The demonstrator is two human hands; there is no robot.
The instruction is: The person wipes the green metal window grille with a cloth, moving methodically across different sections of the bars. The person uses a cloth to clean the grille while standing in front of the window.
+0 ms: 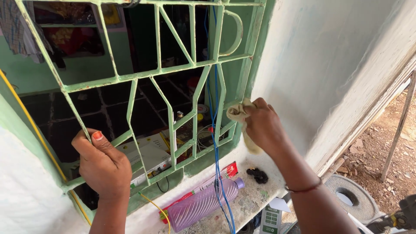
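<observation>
A pale green metal window grille fills the upper left of the head view. My left hand is wrapped around one of its slanted bars near the bottom left. My right hand grips a crumpled cream cloth and presses it against the grille's lower right frame; the cloth's tail hangs below my palm. A thin bracelet sits on my right wrist.
On the sill lie a purple plastic bottle, a red-and-white tube and a small black object. Blue wires hang through the grille, a yellow wire runs at left. A white wall stands right, dirt ground beyond.
</observation>
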